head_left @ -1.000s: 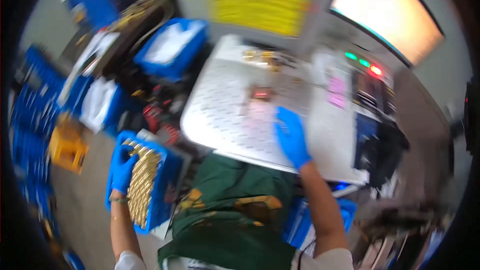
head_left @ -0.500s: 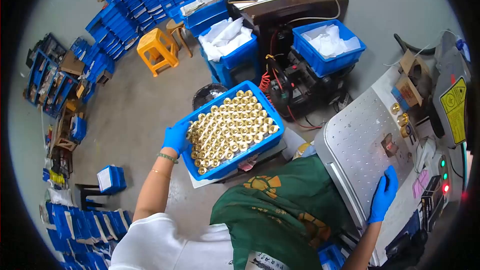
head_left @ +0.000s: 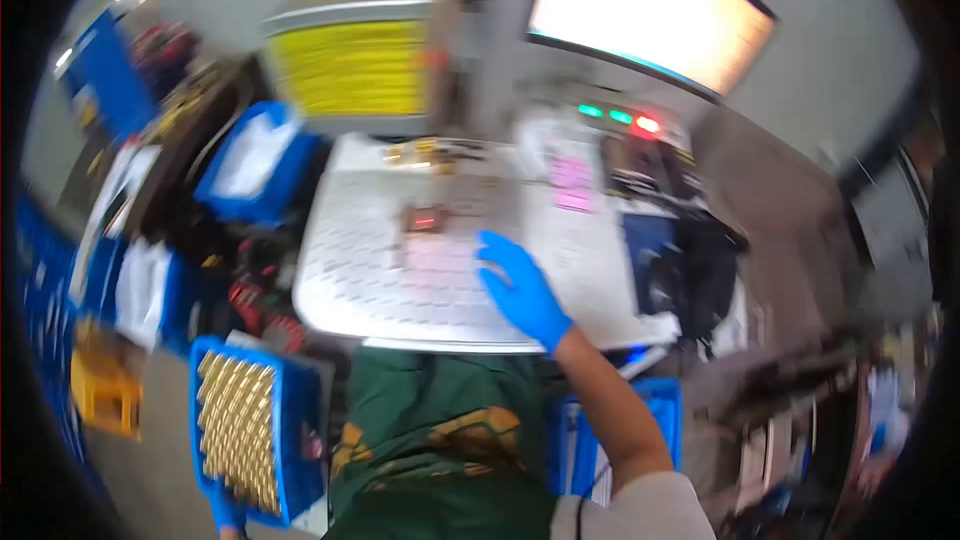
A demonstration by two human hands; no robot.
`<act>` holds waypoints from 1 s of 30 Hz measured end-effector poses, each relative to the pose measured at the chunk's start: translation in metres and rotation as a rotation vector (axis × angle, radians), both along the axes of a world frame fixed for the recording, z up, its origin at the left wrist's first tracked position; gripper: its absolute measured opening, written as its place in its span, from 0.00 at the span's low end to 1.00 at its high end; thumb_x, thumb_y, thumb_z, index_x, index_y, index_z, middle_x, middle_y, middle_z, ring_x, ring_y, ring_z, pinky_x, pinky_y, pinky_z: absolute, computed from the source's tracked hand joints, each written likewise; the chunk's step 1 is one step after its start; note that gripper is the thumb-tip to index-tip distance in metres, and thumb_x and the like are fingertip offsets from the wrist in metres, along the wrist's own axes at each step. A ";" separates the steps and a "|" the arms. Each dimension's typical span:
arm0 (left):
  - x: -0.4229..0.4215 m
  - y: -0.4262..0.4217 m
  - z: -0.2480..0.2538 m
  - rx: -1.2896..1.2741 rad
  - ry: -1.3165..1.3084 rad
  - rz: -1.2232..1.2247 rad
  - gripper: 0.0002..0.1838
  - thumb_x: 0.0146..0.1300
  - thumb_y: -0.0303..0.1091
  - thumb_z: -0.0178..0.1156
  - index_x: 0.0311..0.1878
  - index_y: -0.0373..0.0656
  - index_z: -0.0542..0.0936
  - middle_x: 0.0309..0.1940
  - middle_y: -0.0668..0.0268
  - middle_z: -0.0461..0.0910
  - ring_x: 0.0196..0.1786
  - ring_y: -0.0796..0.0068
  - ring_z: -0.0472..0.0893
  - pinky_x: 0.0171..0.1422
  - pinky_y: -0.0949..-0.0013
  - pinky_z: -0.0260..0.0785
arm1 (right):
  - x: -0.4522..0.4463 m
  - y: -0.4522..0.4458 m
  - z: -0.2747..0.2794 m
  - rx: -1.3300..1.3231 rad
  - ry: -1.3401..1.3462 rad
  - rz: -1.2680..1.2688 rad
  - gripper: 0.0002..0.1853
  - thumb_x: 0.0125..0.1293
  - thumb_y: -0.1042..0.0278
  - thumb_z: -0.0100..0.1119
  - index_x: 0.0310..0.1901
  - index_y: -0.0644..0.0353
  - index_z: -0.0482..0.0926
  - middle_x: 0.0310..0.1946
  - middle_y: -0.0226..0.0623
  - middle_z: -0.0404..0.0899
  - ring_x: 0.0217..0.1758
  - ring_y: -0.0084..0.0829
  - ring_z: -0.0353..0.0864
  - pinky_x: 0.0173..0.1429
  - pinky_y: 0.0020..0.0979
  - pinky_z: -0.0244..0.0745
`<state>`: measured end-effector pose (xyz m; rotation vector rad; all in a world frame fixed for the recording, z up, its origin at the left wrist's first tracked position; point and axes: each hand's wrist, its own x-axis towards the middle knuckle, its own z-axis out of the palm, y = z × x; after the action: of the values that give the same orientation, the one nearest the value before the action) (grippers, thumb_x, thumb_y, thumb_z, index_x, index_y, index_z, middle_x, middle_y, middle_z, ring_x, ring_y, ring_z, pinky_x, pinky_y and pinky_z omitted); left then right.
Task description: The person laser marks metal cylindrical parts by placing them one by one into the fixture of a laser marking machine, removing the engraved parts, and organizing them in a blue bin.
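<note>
My right hand [head_left: 524, 292], in a blue glove, lies over the perforated metal plate [head_left: 350, 285] with its fingers stretched out and nothing in them. Ahead and to its left, a small dark block [head_left: 426, 220] sits on the plate with a red light spot on it. At the lower left is a blue bin [head_left: 298, 440] filled with rows of gold-coloured metal fittings [head_left: 238, 425]. My left hand [head_left: 228, 512], also gloved, is at the bin's near left corner; its fingers are hidden and blurred.
Several gold fittings [head_left: 425, 150] stand at the plate's far edge, below a machine with a yellow label [head_left: 350, 68]. A bright monitor [head_left: 650, 5] hangs at the back right. Blue bins with white paper [head_left: 250, 155] and a yellow stool [head_left: 105, 385] are at the left.
My view has swung right, toward the plate and monitor, and is blurred. The bin with my left hand now appears at the lower left. My right hand stays open over the plate.
</note>
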<state>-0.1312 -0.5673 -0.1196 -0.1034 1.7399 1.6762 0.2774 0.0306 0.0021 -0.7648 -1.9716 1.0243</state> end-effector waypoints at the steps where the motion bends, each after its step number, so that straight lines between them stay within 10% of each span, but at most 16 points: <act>1: -0.024 -0.018 -0.001 0.012 -0.013 -0.093 0.32 0.66 0.36 0.55 0.71 0.42 0.58 0.66 0.55 0.64 0.66 0.62 0.66 0.69 0.60 0.61 | 0.015 -0.003 0.017 0.176 -0.069 -0.069 0.18 0.63 0.72 0.59 0.55 0.62 0.75 0.59 0.44 0.73 0.59 0.41 0.74 0.64 0.38 0.67; 6: -0.041 0.010 0.047 -0.798 0.542 -0.758 0.35 0.65 0.41 0.58 0.72 0.44 0.59 0.60 0.53 0.69 0.56 0.61 0.74 0.57 0.62 0.71 | 0.134 -0.008 0.073 0.593 -0.183 -0.522 0.14 0.61 0.71 0.59 0.49 0.63 0.78 0.52 0.45 0.78 0.57 0.45 0.75 0.61 0.39 0.68; 10: -0.003 0.110 0.124 -1.341 0.883 -1.039 0.30 0.66 0.34 0.56 0.70 0.42 0.62 0.48 0.56 0.77 0.45 0.68 0.76 0.52 0.70 0.72 | 0.261 0.001 0.069 0.339 -0.053 -1.124 0.11 0.65 0.67 0.57 0.44 0.64 0.81 0.39 0.49 0.82 0.46 0.42 0.82 0.51 0.37 0.74; 11: -0.041 0.088 0.083 -0.869 0.765 -0.738 0.26 0.67 0.32 0.55 0.67 0.41 0.66 0.51 0.56 0.76 0.46 0.69 0.76 0.50 0.70 0.72 | 0.269 -0.001 0.073 0.209 -0.135 -1.104 0.13 0.65 0.63 0.57 0.42 0.64 0.81 0.37 0.50 0.82 0.43 0.44 0.82 0.50 0.38 0.74; 15: -0.018 0.189 0.108 -0.472 0.639 -0.662 0.23 0.66 0.28 0.55 0.65 0.40 0.69 0.56 0.55 0.74 0.50 0.68 0.75 0.53 0.69 0.72 | 0.258 0.019 0.075 -0.072 -0.846 -0.984 0.24 0.59 0.43 0.59 0.36 0.61 0.84 0.36 0.54 0.81 0.41 0.53 0.80 0.48 0.43 0.75; 16: 0.045 0.232 0.157 -0.727 1.531 -1.016 0.24 0.68 0.30 0.54 0.67 0.42 0.67 0.58 0.55 0.72 0.55 0.65 0.74 0.58 0.67 0.70 | 0.256 0.027 0.070 -0.080 -0.889 -0.926 0.25 0.58 0.43 0.59 0.37 0.61 0.84 0.37 0.55 0.81 0.43 0.53 0.80 0.49 0.45 0.75; 19: -0.030 0.235 0.071 -0.373 1.098 -0.861 0.31 0.67 0.38 0.55 0.70 0.42 0.59 0.66 0.55 0.64 0.65 0.61 0.66 0.71 0.62 0.59 | 0.268 0.059 0.054 -0.020 -0.876 -0.959 0.20 0.57 0.50 0.61 0.36 0.62 0.84 0.36 0.54 0.81 0.41 0.50 0.81 0.49 0.43 0.75; 25: 0.082 0.280 0.193 -0.271 1.861 -1.149 0.34 0.68 0.35 0.55 0.74 0.49 0.53 0.58 0.53 0.72 0.60 0.61 0.72 0.67 0.64 0.63 | 0.352 0.064 0.082 -0.430 0.290 -0.433 0.11 0.61 0.70 0.54 0.42 0.61 0.81 0.39 0.36 0.83 0.37 0.31 0.81 0.45 0.31 0.75; 30: 0.091 0.309 0.172 -0.312 1.315 -0.844 0.23 0.57 0.21 0.61 0.58 0.36 0.73 0.56 0.56 0.75 0.61 0.65 0.72 0.68 0.62 0.61 | 0.346 0.043 0.139 -0.909 0.699 0.011 0.19 0.69 0.61 0.53 0.52 0.69 0.74 0.37 0.42 0.80 0.36 0.31 0.78 0.44 0.32 0.75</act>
<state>-0.0402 -0.2585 0.0523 1.6643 2.3342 0.7397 0.6231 0.0739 0.1407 -0.6952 -0.8702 1.9099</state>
